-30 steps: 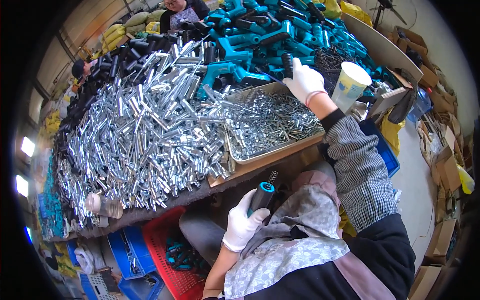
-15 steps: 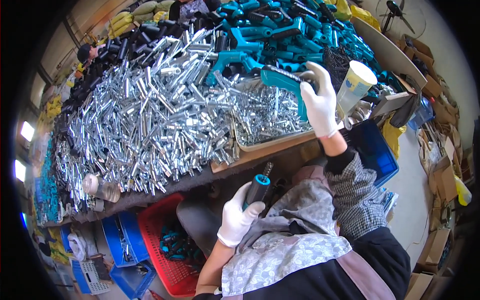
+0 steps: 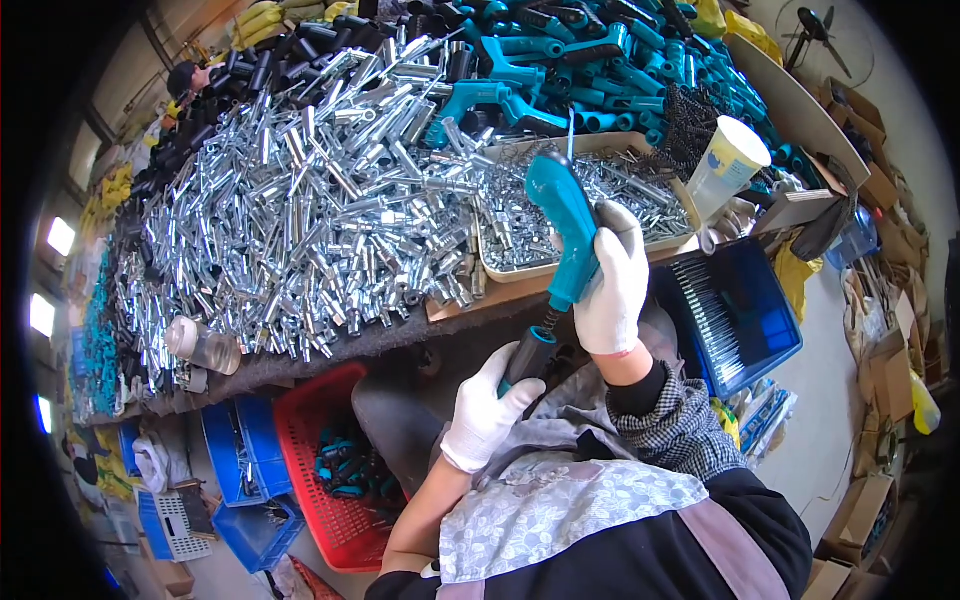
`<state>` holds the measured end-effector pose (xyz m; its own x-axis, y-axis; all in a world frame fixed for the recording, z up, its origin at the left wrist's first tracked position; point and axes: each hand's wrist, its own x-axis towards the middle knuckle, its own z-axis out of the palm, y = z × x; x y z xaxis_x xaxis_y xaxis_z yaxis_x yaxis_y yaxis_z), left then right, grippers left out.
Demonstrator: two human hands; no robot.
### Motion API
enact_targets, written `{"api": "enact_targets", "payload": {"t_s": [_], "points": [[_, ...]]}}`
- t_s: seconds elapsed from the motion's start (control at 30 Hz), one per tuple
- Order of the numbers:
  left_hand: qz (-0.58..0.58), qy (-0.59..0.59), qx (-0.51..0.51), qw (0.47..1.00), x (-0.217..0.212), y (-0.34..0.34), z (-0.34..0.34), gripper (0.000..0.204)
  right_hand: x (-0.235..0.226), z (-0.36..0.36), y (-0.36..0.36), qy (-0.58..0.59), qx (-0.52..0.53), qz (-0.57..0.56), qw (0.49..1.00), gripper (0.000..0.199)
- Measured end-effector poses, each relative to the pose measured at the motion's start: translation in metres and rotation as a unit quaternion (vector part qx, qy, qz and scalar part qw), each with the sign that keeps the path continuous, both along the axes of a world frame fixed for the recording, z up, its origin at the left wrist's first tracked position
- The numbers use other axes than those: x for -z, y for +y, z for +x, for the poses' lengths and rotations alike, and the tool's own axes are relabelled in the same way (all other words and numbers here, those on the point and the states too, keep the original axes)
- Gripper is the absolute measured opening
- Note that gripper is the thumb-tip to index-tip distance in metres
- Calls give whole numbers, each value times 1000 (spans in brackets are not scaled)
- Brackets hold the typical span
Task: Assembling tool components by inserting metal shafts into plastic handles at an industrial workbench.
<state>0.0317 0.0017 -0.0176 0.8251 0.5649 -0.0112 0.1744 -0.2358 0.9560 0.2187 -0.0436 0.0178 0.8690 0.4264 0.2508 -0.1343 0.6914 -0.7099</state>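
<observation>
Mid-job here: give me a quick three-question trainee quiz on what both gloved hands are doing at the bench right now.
1. True or false: the right hand grips a teal handle part.
2. What does the left hand hold? A) paper cup B) dark grip with a teal band C) clear bottle
3. Fill in: the tray behind the teal part holds small ____ metal pieces.

Key: 1 true; 2 B; 3 silver.
</observation>
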Motion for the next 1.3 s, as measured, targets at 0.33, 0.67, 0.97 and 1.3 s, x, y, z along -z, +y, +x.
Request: {"api": "enact_targets", "payload": {"t_s": [0.33,0.67,0.97,1.3], "points": [[13,20,15,1000,-17,6,-15,60,1,13,-35,-98,-384,10,918,42],[130,212,218,944,-45,30,-44,56,-19,3,-79,-572,-354,-356,648,43],[-160,227,318,907,-13,53,-55,73,-11,2,-66,-898,-147,-50,413,36],[361,226,269,864,-51,33,-53,54,13,1,-74,-127,-584,-428,678,48]]}}
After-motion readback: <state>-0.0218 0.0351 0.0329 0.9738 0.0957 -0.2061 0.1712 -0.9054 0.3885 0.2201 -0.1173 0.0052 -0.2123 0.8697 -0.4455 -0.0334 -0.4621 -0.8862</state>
